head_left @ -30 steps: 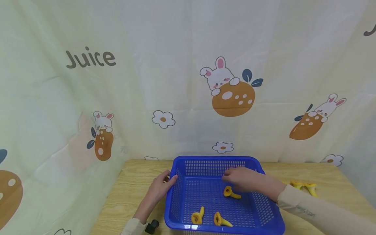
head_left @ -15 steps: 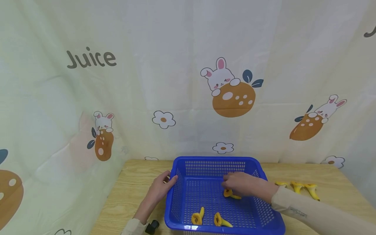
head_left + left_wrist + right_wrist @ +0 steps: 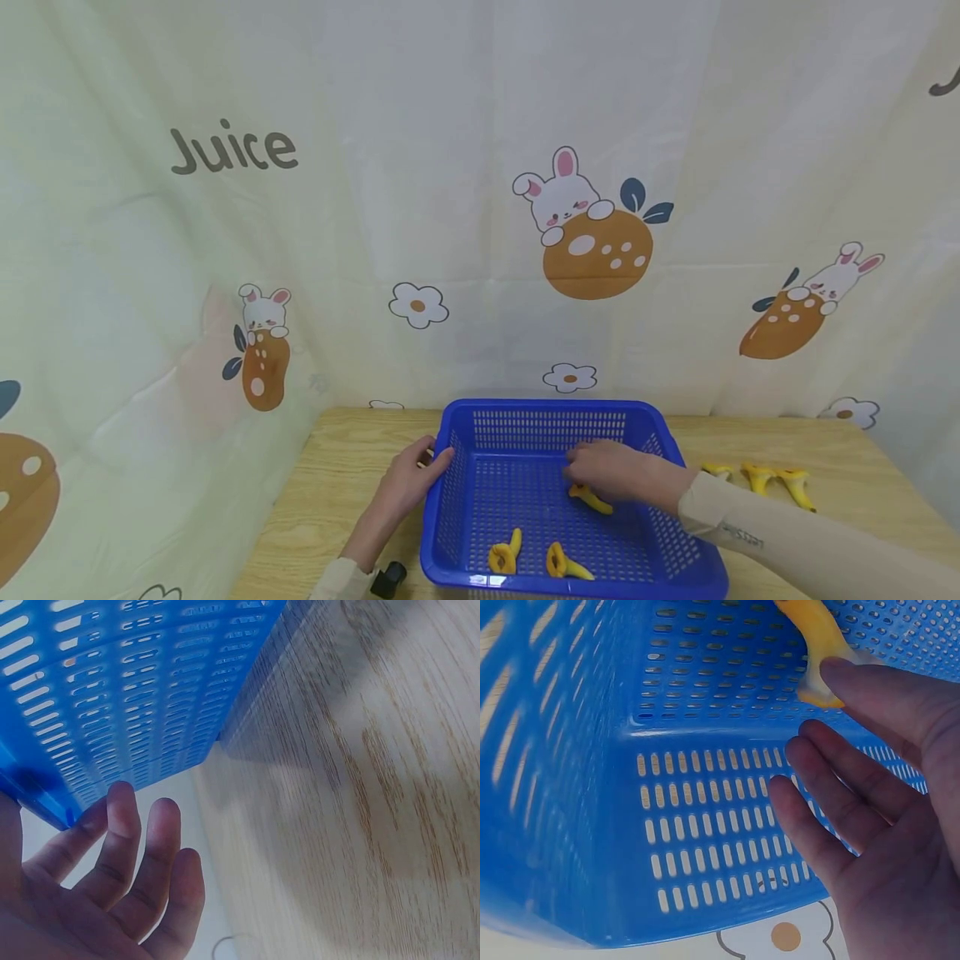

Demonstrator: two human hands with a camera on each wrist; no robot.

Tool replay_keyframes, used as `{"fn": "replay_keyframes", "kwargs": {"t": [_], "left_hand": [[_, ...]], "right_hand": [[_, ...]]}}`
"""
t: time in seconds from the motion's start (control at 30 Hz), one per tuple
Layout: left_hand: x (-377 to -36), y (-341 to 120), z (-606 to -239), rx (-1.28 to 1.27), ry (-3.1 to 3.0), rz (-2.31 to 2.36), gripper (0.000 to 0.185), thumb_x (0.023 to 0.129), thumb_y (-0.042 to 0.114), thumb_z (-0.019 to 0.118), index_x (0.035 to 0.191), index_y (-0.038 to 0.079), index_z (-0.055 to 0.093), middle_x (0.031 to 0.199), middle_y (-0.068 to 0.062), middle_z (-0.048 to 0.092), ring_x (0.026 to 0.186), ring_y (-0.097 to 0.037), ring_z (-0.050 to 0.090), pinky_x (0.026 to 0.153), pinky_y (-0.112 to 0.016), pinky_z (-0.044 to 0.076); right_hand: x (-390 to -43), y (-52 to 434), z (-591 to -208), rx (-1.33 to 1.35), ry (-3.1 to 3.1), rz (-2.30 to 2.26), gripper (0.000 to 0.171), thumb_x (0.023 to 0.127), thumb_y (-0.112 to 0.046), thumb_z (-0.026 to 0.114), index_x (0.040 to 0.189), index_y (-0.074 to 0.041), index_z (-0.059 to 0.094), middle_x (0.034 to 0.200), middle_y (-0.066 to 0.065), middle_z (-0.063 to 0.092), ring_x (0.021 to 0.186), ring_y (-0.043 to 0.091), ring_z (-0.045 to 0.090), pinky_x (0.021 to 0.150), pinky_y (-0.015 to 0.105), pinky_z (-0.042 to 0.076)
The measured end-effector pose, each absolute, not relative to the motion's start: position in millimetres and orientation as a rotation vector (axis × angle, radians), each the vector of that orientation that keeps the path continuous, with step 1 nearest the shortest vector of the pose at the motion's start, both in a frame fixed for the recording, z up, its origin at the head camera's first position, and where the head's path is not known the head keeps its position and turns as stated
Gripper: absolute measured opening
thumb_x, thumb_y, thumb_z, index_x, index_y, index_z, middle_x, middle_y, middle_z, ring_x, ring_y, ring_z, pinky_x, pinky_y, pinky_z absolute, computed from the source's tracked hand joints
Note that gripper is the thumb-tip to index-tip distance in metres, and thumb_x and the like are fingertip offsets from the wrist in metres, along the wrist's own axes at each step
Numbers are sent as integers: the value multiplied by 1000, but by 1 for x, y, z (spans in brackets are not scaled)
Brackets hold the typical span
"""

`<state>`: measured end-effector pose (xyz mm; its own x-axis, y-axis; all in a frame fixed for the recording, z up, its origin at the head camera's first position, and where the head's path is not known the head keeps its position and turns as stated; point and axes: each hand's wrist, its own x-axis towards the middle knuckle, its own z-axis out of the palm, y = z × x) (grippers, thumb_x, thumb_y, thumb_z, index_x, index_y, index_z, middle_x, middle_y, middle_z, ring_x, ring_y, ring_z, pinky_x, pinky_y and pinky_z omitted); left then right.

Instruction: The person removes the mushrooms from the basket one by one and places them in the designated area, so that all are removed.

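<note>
A blue plastic basket [image 3: 551,404] with slotted walls stands on the wooden table. My left hand [image 3: 408,479] holds its left rim, thumb over the top; in the left wrist view its fingers [image 3: 163,840] curl up along the outer wall. Down inside the basket, my right hand [image 3: 611,468] pinches a yellow chanterelle mushroom [image 3: 592,498] at its flared cap. The right wrist view shows the thumb [image 3: 847,675] on that cap, the index finger mostly hidden behind it. Two more chanterelles, one at front left [image 3: 504,554] and one at front middle [image 3: 564,562], lie on the basket floor.
Three more chanterelles [image 3: 759,477] lie in a row on the table [image 3: 360,442] right of the basket. A small black object [image 3: 388,579] sits by my left wrist. A cloth printed with rabbits [image 3: 450,208] hangs behind the table.
My right hand has come down from above onto the chanterelle, which has turned slightly and shifted a little left. The left hand and the basket stay put.
</note>
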<state>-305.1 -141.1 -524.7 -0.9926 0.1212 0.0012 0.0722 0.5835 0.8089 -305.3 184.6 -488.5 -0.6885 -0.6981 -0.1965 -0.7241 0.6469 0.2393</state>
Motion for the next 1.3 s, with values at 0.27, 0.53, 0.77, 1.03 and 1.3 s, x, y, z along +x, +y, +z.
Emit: {"fn": "replay_keyframes", "kwargs": {"t": [0.27, 0.53, 0.77, 1.03, 1.3], "left_hand": [[-305, -142, -525, 175, 2743, 1401, 36, 99, 49, 57, 107, 14, 63, 91, -5, 64, 76, -16, 59, 62, -29, 52], [-306, -141, -525, 183, 2748, 1403, 36, 99, 48, 58, 106, 14, 63, 91, -5, 64, 75, -16, 59, 62, -29, 52], [-304, -141, -524, 186, 2752, 1400, 38, 99, 50, 58, 106, 13, 63, 90, -5, 64, 74, -16, 59, 61, -28, 51], [-304, -141, -524, 188, 2747, 1415, 37, 99, 48, 59, 104, 12, 63, 88, -6, 64, 73, -16, 59, 60, -29, 51], [-304, -140, -523, 186, 2731, 1421, 36, 100, 47, 58, 107, 12, 63, 90, -6, 64, 74, -15, 59, 61, -28, 52]], "right_hand": [[-304, 185, -484, -1255, 2801, 394, 13, 91, -19, 73, 103, -22, 77, 93, -7, 70, 87, 10, 65, 79, 28, 56], [-303, 183, -482, -1255, 2813, 448, 17, 88, -18, 76, 104, -23, 77, 94, -7, 70, 85, 10, 65, 79, 27, 55], [-304, 185, -474, -1292, 2821, 395, 15, 87, -17, 77, 102, -22, 77, 91, -6, 70, 82, 10, 65, 76, 27, 56], [-305, 190, -461, -1342, 2884, 337, 8, 90, -21, 75, 98, -19, 76, 88, -5, 70, 81, 12, 65, 74, 28, 56], [-305, 202, -456, -1435, 2917, 297, 6, 87, -16, 77, 92, -19, 75, 86, -6, 70, 78, 12, 65, 71, 26, 55]]}}
